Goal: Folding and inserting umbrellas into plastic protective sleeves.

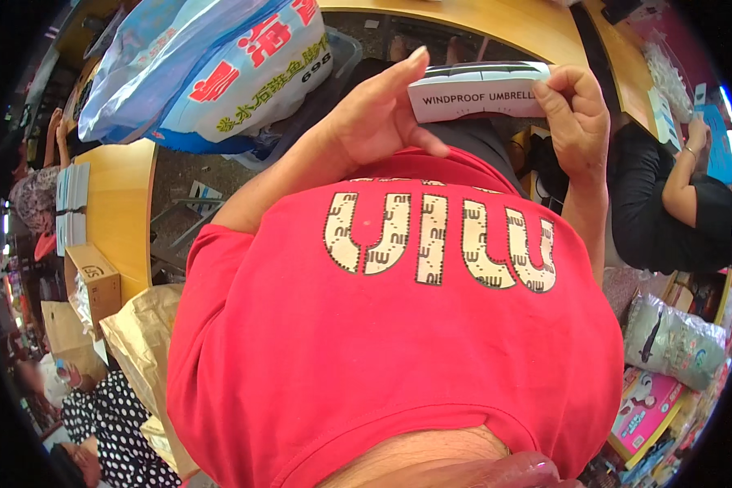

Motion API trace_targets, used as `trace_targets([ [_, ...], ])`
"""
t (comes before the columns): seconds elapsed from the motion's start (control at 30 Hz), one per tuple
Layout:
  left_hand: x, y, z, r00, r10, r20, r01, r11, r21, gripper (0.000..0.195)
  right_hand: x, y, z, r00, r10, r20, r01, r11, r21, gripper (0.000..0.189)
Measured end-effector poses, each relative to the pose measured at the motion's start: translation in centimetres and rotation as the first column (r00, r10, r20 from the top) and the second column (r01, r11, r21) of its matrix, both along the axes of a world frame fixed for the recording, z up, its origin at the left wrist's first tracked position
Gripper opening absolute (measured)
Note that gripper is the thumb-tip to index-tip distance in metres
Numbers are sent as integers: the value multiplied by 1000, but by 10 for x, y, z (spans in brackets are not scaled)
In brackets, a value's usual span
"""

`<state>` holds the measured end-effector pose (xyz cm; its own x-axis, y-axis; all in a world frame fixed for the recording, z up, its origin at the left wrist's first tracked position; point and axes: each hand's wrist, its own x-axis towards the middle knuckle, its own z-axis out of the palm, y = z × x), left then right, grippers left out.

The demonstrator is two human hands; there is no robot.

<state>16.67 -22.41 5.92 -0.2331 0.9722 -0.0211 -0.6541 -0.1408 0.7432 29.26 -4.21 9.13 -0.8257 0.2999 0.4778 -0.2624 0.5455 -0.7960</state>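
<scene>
My right hand (576, 122) pinches the right end of a folded white card sleeve (476, 104) between thumb and fingers. The sleeve bears "WINDPROOF UMBRELLA" print and has a dark picture along its upper face. At its left end is my left hand (378, 113), with thumb and fingers spread; whether it touches the sleeve cannot be told. Both hands are above my lap, beyond my red shirt (402, 341).
A large blue-and-white printed bag (219, 79) stands ahead on the left, near a wooden table (119, 207) with card stacks (73, 198). Brown paper (140, 341) and a cardboard box (97, 280) lie left. People sit on both sides; one (671, 201) wears black.
</scene>
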Motion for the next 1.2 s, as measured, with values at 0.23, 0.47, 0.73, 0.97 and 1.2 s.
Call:
trace_targets([
  [0.23, 9, 6, 3, 941, 309, -136, -307, 951, 38, 35, -7, -4, -5, 999, -28, -33, 28, 1000, 2, 8],
  [0.47, 4, 1, 0, 917, 334, -216, -347, 938, -23, 34, -16, -12, -5, 986, -138, -92, 148, 983, 113, 10],
  [0.73, 10, 3, 2, 958, 288, 14, -287, 957, -43, 36, -18, -4, -7, 993, -108, 44, 109, 994, -21, 10],
  [0.97, 3, 3, -5, 930, 321, -181, -334, 942, -47, 34, -15, -2, -8, 994, -74, 81, 73, 997, 16, 12],
  [1.2, 2, 5, 0, 906, 421, -56, -423, 906, -30, 29, -13, -16, -10, 998, -15, 57, 14, 1000, 25, 11],
])
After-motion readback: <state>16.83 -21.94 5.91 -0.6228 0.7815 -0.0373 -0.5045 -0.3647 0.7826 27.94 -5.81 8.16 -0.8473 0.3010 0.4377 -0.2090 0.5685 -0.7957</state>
